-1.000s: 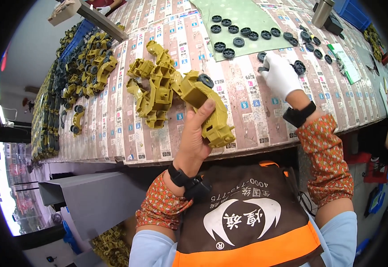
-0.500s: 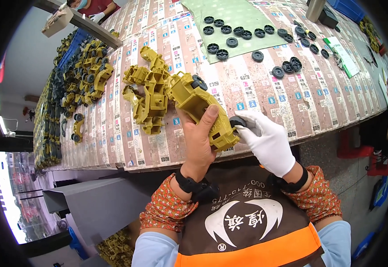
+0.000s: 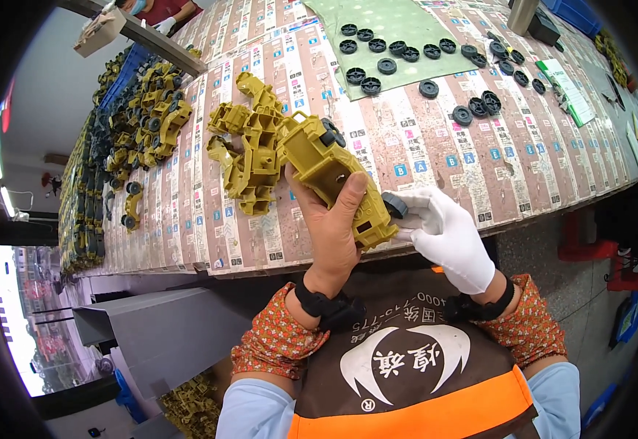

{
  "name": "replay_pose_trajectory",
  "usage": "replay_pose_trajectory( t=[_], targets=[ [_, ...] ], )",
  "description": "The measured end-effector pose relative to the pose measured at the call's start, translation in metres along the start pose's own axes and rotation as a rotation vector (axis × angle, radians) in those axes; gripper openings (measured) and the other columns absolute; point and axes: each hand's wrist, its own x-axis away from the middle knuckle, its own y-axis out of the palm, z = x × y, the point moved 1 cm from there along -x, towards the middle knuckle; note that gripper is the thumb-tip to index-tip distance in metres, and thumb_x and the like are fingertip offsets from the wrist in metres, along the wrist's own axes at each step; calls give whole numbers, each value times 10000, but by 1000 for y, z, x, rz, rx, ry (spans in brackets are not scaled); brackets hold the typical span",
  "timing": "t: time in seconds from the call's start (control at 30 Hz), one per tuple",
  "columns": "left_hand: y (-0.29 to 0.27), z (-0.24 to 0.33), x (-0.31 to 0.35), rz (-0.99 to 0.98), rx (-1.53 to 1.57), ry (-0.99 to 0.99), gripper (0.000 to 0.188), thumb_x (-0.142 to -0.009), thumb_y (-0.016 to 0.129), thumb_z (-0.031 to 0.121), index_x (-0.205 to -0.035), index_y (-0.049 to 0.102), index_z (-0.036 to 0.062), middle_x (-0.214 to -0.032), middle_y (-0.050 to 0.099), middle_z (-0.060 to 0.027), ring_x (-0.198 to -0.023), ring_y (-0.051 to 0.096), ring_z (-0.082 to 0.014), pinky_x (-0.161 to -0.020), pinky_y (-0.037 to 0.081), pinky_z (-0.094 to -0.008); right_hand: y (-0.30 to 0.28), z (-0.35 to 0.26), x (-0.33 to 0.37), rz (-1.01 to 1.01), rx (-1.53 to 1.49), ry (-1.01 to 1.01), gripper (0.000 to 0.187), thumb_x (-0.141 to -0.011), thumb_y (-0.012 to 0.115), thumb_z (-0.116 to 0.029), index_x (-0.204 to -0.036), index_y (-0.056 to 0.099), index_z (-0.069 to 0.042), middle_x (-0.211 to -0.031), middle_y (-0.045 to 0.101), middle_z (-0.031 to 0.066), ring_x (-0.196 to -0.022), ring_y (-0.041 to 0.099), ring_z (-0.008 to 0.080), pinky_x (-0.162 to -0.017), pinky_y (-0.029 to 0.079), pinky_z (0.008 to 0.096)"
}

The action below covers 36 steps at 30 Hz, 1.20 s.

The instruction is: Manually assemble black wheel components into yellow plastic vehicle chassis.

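My bare left hand [image 3: 333, 235] is closed around a yellow plastic toy truck body [image 3: 369, 208], its thumb over the hollow side. The body slants above the table's near edge, and one black wheel [image 3: 332, 133] shows at its far end. A second black toy wheel [image 3: 395, 205] sits against the near end. My right hand [image 3: 451, 238], in a white glove, has its fingers closed at this wheel; its fingertips are partly hidden behind the wheel and body. Just left of the held body lie several more yellow truck bodies [image 3: 249, 157] in a cluster.
Loose black wheels [image 3: 387, 66] lie on a green sheet [image 3: 421, 25] and the table [image 3: 297, 227]. Heaped yellow and black toy parts [image 3: 151, 124] fill the left side, beside a metal post [image 3: 162, 44]. A clipboard [image 3: 568, 95] lies right. Another person [image 3: 165, 11] works at far left.
My right hand's grip has shifted: its thumb has moved off the wheel, down beside the body's end. The wheel now shows more of its tread. My left hand keeps its hold.
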Motion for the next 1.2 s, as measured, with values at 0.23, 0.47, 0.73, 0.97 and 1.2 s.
replay_pose_trajectory(
  t=[0.23,0.47,0.73,0.97,1.2],
  targets=[
    [7,-3,7,-35,-6,99,689,-952,722,25,-1484,301,144,-1264,535,-18,-1094,556,-128,-961,475,-290,14,18,10,93,144,-126,511,-818,402,211,-1301,493,74,-1325,601,211,-1305,584,270,-1095,501,395],
    [5,-16,12,-44,13,152,695,-950,708,-2,-1486,287,136,-1288,529,-30,-1116,563,-136,-965,486,-299,11,19,10,92,77,-111,496,-786,454,193,-1262,515,69,-1257,631,195,-1169,655,244,-1022,539,374],
    [8,11,-17,-600,-509,-382,818,-869,794,132,-1484,256,119,-1257,588,-169,-1089,622,-196,-881,521,-350,-29,-56,-18,348,528,-489,503,-922,724,-195,-1381,603,-33,-1339,626,154,-1188,624,222,-1001,491,339],
    [-19,36,-39,-653,264,-809,942,-923,761,402,-1607,163,154,-1441,467,-351,-1204,608,-284,-1027,501,-406,-76,-41,-6,108,458,117,461,-922,777,-267,-1293,651,-24,-1111,713,68,-967,665,122,-842,542,268],
    [6,12,-15,-405,317,-474,868,-941,721,321,-1623,200,190,-1553,420,-136,-1409,459,-359,-1126,387,-678,-54,-2,10,319,17,63,307,-987,706,-274,-1165,651,-30,-1045,686,64,-904,657,136,-726,559,292]
  ],
)
